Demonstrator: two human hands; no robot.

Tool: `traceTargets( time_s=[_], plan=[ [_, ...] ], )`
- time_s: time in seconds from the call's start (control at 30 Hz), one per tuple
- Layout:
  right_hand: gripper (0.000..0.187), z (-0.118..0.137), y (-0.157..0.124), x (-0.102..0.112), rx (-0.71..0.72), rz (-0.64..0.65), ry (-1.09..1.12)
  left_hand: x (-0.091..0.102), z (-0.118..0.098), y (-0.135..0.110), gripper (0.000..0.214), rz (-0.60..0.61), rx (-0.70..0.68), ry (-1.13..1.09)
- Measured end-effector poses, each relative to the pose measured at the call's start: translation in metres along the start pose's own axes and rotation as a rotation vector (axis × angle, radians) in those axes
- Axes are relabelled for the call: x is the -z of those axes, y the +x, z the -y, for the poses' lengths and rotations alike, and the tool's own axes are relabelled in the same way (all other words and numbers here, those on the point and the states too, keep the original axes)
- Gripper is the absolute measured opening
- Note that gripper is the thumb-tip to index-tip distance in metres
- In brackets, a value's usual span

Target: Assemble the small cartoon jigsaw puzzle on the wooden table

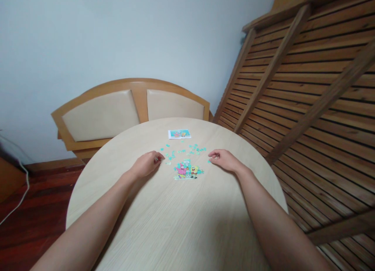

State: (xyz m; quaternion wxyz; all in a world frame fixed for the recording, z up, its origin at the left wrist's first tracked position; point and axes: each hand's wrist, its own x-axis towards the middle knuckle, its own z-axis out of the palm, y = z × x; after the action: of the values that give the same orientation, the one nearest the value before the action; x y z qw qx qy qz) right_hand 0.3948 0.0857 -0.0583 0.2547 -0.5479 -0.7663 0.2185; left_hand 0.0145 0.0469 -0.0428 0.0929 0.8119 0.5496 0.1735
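Observation:
A partly assembled jigsaw puzzle [187, 171] with pink and yellow cartoon figures lies flat on the round table, between my hands. Just beyond it are several loose teal puzzle pieces [194, 148]. My left hand [147, 164] rests left of the pieces, its fingers curled and pressed together; whatever they may hold is hidden. To the right of the puzzle, my right hand [224, 160] has thumb and fingers drawn together at a small teal puzzle piece [209, 161], which shows at the fingertips.
A small reference picture [179, 134] of the cartoon lies beyond the pieces on the pale wooden table [164, 220]. Behind the table stands a padded headboard [133, 83] against the wall. A slatted wooden frame [293, 83] leans at the right. A white cable [26, 185] hangs at the left.

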Motion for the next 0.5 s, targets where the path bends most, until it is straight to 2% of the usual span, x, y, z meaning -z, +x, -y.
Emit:
traceTargets(
  time_s=[0.2, 0.33, 0.5],
  plan=[
    [0.017, 0.008, 0.002, -0.006, 0.011, -0.051, -0.077, 0.003, -0.006, -0.001, 0.03, 0.026, 0.02, -0.003],
    [0.025, 0.019, 0.002, -0.018, 0.073, -0.147, -0.2, 0.003, -0.01, -0.002, 0.028, 0.016, 0.012, 0.012],
    [0.038, 0.031, 0.0, -0.032, 0.137, -0.058, -0.284, -0.001, -0.012, -0.002, 0.025, -0.022, -0.03, 0.019]
  ],
)
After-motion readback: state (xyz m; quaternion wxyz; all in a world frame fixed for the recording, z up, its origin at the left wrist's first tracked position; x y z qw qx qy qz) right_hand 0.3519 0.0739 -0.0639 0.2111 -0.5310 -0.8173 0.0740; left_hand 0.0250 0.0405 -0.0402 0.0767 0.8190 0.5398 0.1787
